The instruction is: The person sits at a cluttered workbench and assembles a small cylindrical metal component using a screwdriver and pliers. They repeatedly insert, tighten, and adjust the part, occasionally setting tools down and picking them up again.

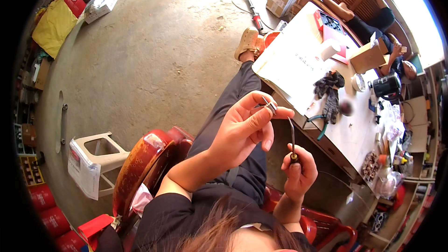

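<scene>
A: State of the hands?

B: The left hand [240,133] was raised, thumb and index finger pinching a small metal piece [271,108]; its lower fingers were loosely bent. The right hand [299,171], lower and to the right of it, had its fingers curled around a bent tool [293,135].

A: Appearance of the piece?

B: Silvery and blocky, with a bright highlight and a darker part. A thin, pin-like bit stuck out from it, away from the body. The tool had a slender dark shaft, curved near its upper end, and a yellowish collar just above the right thumb.

A: Anything uncertain?

B: Much of the piece was hidden by the left fingertips, and whether the pin belonged to it could not be told. The tool's handle was mostly covered by the right hand. The shaft's end lay by the left index fingertip; contact could not be confirmed.

A: Surroundings?

B: Ahead and to the right of the hands stood a white-topped bench [291,72]. Teal-handled pliers [322,129] lay at its near edge, with grey gloves [331,95] just beyond. A dark round object [346,108] beside the gloves was too blurred to identify.
</scene>
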Demonstrator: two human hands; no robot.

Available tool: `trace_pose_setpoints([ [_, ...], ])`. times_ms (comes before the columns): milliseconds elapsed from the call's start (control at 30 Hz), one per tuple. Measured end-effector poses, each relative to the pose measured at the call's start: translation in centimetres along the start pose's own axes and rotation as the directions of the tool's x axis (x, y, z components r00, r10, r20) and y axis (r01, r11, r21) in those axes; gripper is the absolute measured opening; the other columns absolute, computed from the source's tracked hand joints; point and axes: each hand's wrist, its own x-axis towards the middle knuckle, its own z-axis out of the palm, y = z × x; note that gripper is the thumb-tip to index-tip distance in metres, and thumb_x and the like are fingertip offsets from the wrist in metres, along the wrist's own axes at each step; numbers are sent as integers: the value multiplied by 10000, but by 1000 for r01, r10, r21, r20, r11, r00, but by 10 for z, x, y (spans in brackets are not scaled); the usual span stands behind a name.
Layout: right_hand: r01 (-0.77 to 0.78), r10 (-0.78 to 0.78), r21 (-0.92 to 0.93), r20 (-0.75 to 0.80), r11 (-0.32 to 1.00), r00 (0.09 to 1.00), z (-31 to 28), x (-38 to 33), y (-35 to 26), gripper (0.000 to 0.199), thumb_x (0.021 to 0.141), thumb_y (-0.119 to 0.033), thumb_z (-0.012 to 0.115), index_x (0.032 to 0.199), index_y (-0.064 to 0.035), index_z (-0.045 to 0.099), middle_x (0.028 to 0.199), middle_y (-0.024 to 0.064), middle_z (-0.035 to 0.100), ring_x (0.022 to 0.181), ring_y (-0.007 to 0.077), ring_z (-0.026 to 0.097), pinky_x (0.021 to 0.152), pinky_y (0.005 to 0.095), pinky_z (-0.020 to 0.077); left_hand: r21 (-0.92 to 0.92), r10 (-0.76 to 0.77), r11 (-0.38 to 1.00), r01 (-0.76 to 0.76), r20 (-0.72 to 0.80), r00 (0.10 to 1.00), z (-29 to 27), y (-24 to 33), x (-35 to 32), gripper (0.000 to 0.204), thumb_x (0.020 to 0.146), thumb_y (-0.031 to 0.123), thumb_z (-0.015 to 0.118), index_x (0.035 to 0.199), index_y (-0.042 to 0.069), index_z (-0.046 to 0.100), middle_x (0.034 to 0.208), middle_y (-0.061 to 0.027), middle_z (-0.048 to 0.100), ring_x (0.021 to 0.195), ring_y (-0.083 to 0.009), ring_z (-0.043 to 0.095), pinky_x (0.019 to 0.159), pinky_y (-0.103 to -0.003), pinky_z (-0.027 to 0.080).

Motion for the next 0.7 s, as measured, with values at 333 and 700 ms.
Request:
trace_pose_setpoints([
  [333,-42,42,-29,12,999,999,3,2,-3,285,864,3,487,1109,67,618,705,61,576,612,108,548,575,221,425,-82,-29,996,31,19,999,-7,-3,1,243,958,209,569,1147,58,554,1079,-129,646,594,-85,544,526,-183,415],
  [700,46,-45,-85,14,995,999,5,6,-5,315,819,59,485,1097,54,632,688,58,564,596,109,547,564,222,428,-25,-38,999,39,36,999,-4,-5,-1,300,965,166,549,1202,-18,556,1057,-123,625,616,-88,544,555,-185,426],
])
